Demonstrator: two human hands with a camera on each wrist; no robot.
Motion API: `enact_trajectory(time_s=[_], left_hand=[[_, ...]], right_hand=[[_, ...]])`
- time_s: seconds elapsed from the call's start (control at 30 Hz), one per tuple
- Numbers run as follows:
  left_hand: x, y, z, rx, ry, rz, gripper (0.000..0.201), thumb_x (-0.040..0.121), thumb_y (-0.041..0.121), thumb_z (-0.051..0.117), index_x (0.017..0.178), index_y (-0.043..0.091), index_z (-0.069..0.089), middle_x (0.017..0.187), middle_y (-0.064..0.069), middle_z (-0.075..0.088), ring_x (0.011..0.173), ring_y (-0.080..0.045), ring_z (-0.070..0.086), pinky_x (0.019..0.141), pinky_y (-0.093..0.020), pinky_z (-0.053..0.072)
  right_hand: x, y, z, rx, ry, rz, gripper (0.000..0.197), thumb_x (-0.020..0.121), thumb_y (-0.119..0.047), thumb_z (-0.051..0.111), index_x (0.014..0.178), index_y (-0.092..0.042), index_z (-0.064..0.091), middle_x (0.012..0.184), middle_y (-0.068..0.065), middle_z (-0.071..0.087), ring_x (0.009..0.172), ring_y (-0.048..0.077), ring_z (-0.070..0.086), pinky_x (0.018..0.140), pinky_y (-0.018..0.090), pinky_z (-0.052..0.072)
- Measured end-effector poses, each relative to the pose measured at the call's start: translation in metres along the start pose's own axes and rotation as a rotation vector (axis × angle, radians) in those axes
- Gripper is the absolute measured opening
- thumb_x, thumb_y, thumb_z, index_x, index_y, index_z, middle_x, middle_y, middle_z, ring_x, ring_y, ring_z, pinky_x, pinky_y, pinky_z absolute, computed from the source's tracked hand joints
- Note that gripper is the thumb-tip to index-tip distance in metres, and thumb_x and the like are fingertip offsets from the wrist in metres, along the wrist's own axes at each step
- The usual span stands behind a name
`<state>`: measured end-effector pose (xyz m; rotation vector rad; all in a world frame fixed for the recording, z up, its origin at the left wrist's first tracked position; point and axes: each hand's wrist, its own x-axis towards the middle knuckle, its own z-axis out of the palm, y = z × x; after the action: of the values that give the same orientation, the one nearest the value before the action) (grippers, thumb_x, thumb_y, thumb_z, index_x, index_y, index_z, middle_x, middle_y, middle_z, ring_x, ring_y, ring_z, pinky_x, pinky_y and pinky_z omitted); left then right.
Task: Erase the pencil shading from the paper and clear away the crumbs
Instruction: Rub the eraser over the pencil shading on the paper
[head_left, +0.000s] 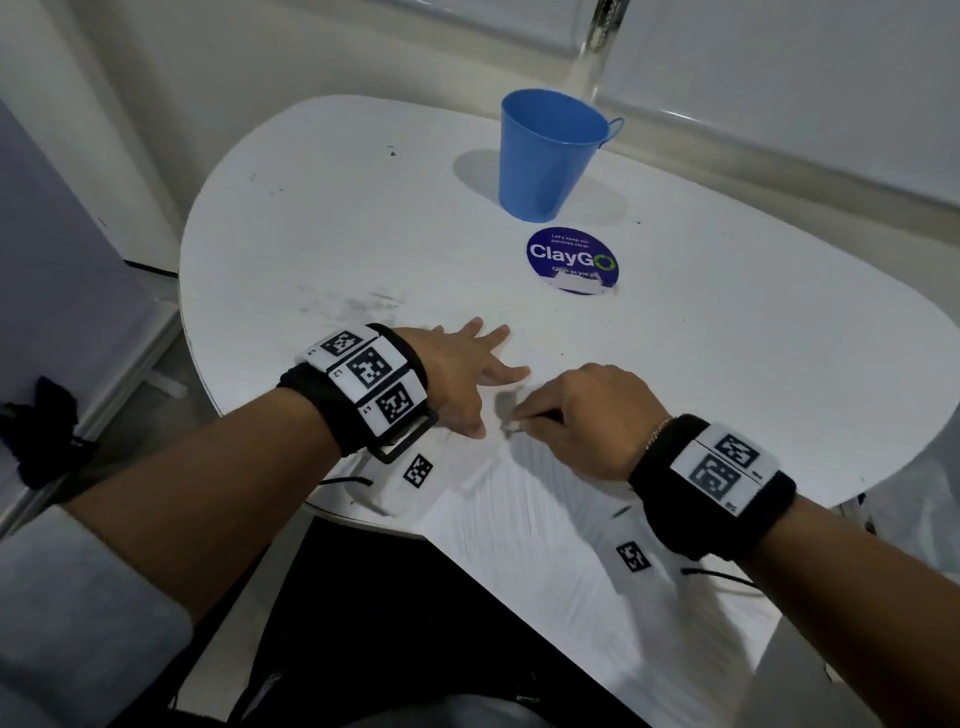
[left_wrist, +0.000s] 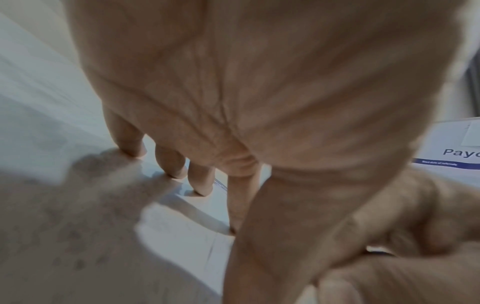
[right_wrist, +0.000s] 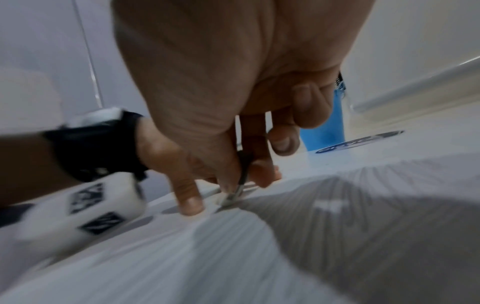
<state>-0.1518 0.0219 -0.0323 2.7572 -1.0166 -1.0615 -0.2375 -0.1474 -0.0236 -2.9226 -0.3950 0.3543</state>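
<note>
A white paper (head_left: 545, 519) lies on the near part of the white table (head_left: 311, 234) and hangs over its front edge. My left hand (head_left: 488, 379) rests flat on the paper's far part, fingers (left_wrist: 171, 164) straight and spread. Just right of it, my right hand (head_left: 519, 415) pinches a dark pencil (right_wrist: 242, 170) turned upside down, its pale eraser tip (right_wrist: 228, 198) down on the paper. A small grey patch (head_left: 506, 405) shows between the two hands; shading or shadow, I cannot tell. The paper is motion-blurred. No crumbs can be made out.
A blue metal cup (head_left: 545, 156) stands at the back of the table. A round blue ClayGo sticker (head_left: 571, 260) lies in front of it. Grey smudges (head_left: 363, 306) mark the table left of my left hand. A wall runs behind the table.
</note>
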Motion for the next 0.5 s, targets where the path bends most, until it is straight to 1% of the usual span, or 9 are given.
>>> enact_trajectory(time_s=[0.07, 0.13, 0.2, 0.23, 0.27, 0.33, 0.4, 0.5], left_hand=[[0.000, 0.000, 0.000, 0.007, -0.003, -0.004, 0.089, 0.094, 0.037, 0.065, 0.156, 0.052, 0.003, 0.164, 0.013, -0.027, 0.151, -0.012, -0.026, 0.126, -0.044, -0.004], [0.001, -0.001, 0.000, 0.006, -0.005, -0.009, 0.090, 0.093, 0.037, 0.065, 0.155, 0.053, 0.002, 0.164, 0.014, -0.027, 0.151, -0.011, -0.026, 0.126, -0.045, -0.003], [0.000, -0.001, 0.000, 0.013, -0.006, -0.007, 0.090, 0.094, 0.037, 0.065, 0.155, 0.054, 0.002, 0.163, 0.015, -0.027, 0.150, -0.011, -0.026, 0.126, -0.044, -0.003], [0.000, -0.001, 0.000, 0.014, -0.006, -0.006, 0.089, 0.094, 0.037, 0.065, 0.155, 0.053, 0.002, 0.163, 0.014, -0.027, 0.150, -0.011, -0.026, 0.126, -0.044, -0.003], [0.000, -0.001, 0.000, 0.013, -0.006, -0.006, 0.089, 0.094, 0.037, 0.064, 0.156, 0.053, 0.002, 0.163, 0.014, -0.027, 0.150, -0.011, -0.026, 0.126, -0.044, -0.003], [0.001, -0.001, 0.000, 0.004, -0.003, -0.005, 0.089, 0.094, 0.037, 0.065, 0.156, 0.053, 0.003, 0.164, 0.014, -0.027, 0.150, -0.011, -0.026, 0.126, -0.044, -0.003], [0.002, -0.002, 0.000, -0.012, -0.002, -0.002, 0.090, 0.092, 0.037, 0.066, 0.156, 0.054, 0.004, 0.164, 0.014, -0.026, 0.150, -0.010, -0.026, 0.126, -0.044, -0.003], [0.001, -0.002, 0.001, -0.011, -0.004, -0.004, 0.088, 0.094, 0.037, 0.065, 0.155, 0.054, 0.004, 0.163, 0.016, -0.026, 0.150, -0.009, -0.026, 0.126, -0.044, -0.003]], right_hand=[[0.001, 0.001, 0.002, 0.008, 0.023, 0.007, 0.022, 0.097, -0.042, 0.053, 0.104, -0.048, 0.072, 0.097, -0.016, 0.074, 0.086, 0.016, 0.065, 0.074, 0.031, 0.050], [-0.008, -0.003, 0.004, -0.006, -0.021, -0.002, 0.022, 0.097, -0.041, 0.053, 0.106, -0.044, 0.073, 0.095, -0.014, 0.074, 0.084, 0.016, 0.065, 0.074, 0.032, 0.051], [-0.016, -0.007, 0.004, -0.014, -0.079, -0.026, 0.022, 0.097, -0.038, 0.053, 0.104, -0.039, 0.074, 0.094, -0.013, 0.075, 0.084, 0.017, 0.066, 0.074, 0.032, 0.051], [-0.015, -0.008, 0.003, -0.014, -0.081, -0.030, 0.022, 0.097, -0.037, 0.054, 0.103, -0.039, 0.074, 0.095, -0.014, 0.074, 0.084, 0.016, 0.066, 0.073, 0.031, 0.051], [-0.011, -0.008, 0.000, -0.013, -0.059, -0.027, 0.022, 0.096, -0.035, 0.054, 0.102, -0.041, 0.074, 0.095, -0.015, 0.074, 0.084, 0.015, 0.065, 0.071, 0.030, 0.049], [0.000, -0.005, -0.004, -0.021, -0.001, -0.001, 0.023, 0.096, -0.035, 0.052, 0.099, -0.043, 0.074, 0.095, -0.013, 0.074, 0.085, 0.016, 0.064, 0.067, 0.027, 0.040], [0.005, -0.004, -0.004, -0.019, 0.030, 0.006, 0.023, 0.096, -0.034, 0.052, 0.097, -0.042, 0.074, 0.095, -0.011, 0.074, 0.086, 0.017, 0.063, 0.067, 0.026, 0.036], [-0.008, -0.009, 0.000, -0.048, -0.036, -0.027, 0.022, 0.096, -0.036, 0.053, 0.104, -0.039, 0.073, 0.096, -0.011, 0.074, 0.087, 0.018, 0.065, 0.069, 0.026, 0.041]])
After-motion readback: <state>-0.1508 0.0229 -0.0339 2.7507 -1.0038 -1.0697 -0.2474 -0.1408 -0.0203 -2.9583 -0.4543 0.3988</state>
